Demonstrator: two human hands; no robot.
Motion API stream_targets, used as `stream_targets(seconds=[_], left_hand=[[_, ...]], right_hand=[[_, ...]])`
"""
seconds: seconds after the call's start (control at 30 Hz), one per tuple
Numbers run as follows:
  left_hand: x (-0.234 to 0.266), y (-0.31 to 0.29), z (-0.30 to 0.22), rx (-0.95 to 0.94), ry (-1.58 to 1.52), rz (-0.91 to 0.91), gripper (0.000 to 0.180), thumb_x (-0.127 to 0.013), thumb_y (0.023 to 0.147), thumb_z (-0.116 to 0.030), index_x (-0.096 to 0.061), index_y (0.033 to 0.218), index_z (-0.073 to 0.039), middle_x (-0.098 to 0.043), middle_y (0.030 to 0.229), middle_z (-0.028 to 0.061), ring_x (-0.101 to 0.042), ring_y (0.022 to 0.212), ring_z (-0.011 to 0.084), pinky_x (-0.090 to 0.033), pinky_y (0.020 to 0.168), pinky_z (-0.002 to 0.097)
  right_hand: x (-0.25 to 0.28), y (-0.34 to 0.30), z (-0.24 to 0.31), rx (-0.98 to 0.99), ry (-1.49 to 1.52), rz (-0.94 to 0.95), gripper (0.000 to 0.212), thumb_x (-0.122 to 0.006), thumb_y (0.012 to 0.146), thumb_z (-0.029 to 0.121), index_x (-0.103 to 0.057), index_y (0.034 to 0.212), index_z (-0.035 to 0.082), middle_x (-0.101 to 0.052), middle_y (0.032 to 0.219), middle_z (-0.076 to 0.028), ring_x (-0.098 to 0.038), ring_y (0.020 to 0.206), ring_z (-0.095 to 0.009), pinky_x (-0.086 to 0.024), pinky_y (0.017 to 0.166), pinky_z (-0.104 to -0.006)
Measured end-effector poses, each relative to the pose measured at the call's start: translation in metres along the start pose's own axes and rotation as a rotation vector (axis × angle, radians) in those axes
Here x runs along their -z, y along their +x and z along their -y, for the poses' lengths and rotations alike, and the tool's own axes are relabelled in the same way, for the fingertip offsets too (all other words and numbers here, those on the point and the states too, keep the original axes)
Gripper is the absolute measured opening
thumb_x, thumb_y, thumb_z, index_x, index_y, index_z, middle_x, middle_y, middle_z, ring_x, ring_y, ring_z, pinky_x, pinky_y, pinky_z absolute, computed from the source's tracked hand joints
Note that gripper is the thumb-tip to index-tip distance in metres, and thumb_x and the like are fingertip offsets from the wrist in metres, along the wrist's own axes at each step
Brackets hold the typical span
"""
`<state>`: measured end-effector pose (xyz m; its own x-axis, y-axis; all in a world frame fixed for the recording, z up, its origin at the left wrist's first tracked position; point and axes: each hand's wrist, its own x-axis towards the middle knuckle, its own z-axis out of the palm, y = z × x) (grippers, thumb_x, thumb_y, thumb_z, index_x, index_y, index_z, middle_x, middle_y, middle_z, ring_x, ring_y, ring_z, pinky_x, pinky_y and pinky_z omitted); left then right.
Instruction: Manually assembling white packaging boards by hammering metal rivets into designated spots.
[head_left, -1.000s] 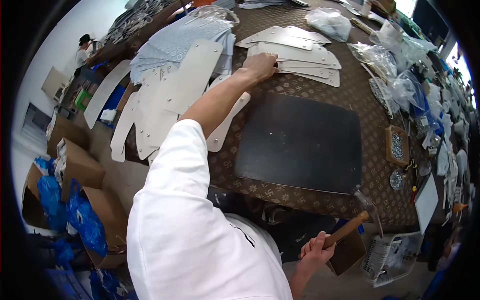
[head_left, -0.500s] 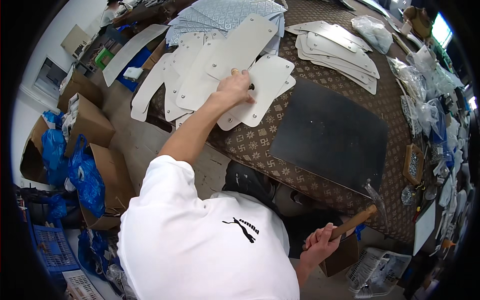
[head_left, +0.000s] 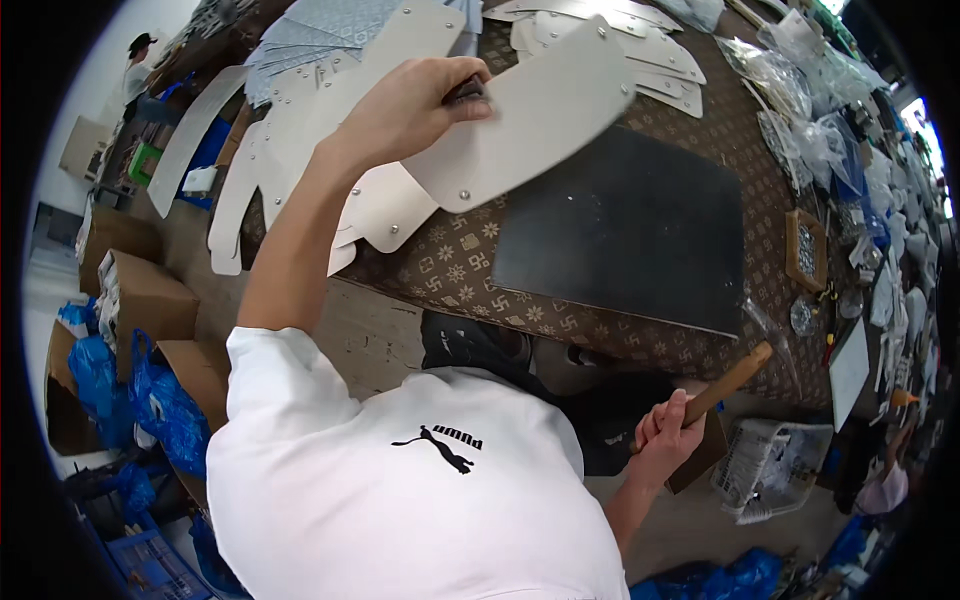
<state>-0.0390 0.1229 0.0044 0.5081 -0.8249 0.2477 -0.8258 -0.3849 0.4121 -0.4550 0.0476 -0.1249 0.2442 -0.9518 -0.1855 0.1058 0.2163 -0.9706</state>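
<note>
Since half a second ago, one pale panel (head_left: 545, 115) has come up off the left pile and swung right, toward the black board (head_left: 620, 235). It now slants above the table, metal studs showing near its corners, its right part overlapping the board's far left corner in view. At its left end, the left hand (head_left: 425, 105) is curled closed, thumb and fingers pinching the panel; a small dark object (head_left: 464, 92) sits in the same grip, its kind hard to make out.

Near and to the right, the right hand (head_left: 665, 430) has its fingers wrapped tightly around the wooden handle of a hammer (head_left: 735, 380), whose metal head is blurred beside the table edge.

Around the board spreads a brown patterned tablecloth (head_left: 470, 260). More studded panels lie in a pile (head_left: 310, 130) on the left and in a far stack (head_left: 665, 60). Toward the right side are a wooden box (head_left: 791, 245) of small metal pieces and clear plastic bags (head_left: 815, 125). On the floor, a white basket (head_left: 735, 465) stands at the right and cardboard boxes (head_left: 150, 310) at the left.
</note>
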Motion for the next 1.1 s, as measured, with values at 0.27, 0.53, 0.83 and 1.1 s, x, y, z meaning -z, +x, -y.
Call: stream_targets(seconds=[0.27,0.53,0.83,1.1], left_hand=[[-0.150,0.047,-0.034,-0.342,-0.242,0.346,0.033,-0.075,0.092,-0.028,-0.069,0.104,0.003,-0.069,0.084,0.0139,-0.066,0.081,0.0216,-0.053,0.078,0.0329],[-0.138,0.025,0.006,0.052,-0.944,0.084,0.019,-0.075,0.093,-0.013,-0.075,0.108,-0.001,-0.073,0.092,0.0052,-0.068,0.087,0.0110,-0.054,0.080,0.0274],[-0.159,0.014,0.005,0.014,-0.907,0.073,0.020,-0.079,0.088,-0.010,-0.075,0.106,-0.003,-0.072,0.096,0.0062,-0.068,0.086,0.0129,-0.055,0.082,0.0292],[-0.158,0.002,0.005,0.005,-0.782,0.111,0.020,-0.078,0.088,-0.011,-0.075,0.107,-0.004,-0.069,0.100,0.0032,-0.068,0.091,0.0132,-0.054,0.086,0.0282]], right_hand=[[-0.006,0.001,0.025,0.032,-0.042,-0.070,0.020,-0.059,0.105,0.020,-0.048,0.092,0.009,-0.037,0.062,0.005,-0.029,0.043,-0.002,-0.024,0.036,-0.0207],[-0.002,0.002,0.028,-0.003,-0.293,-0.104,0.023,-0.061,0.105,0.025,-0.049,0.091,0.010,-0.039,0.063,0.006,-0.031,0.045,-0.001,-0.023,0.037,-0.0201],[-0.058,0.031,0.031,-0.043,-0.394,0.189,0.024,-0.060,0.105,0.028,-0.051,0.093,0.010,-0.042,0.066,0.006,-0.034,0.045,0.000,-0.025,0.039,-0.0185],[-0.103,0.042,0.159,0.739,-0.380,0.343,0.025,-0.048,0.109,0.026,-0.055,0.094,0.007,-0.049,0.069,0.003,-0.039,0.046,-0.003,-0.029,0.041,-0.0172]])
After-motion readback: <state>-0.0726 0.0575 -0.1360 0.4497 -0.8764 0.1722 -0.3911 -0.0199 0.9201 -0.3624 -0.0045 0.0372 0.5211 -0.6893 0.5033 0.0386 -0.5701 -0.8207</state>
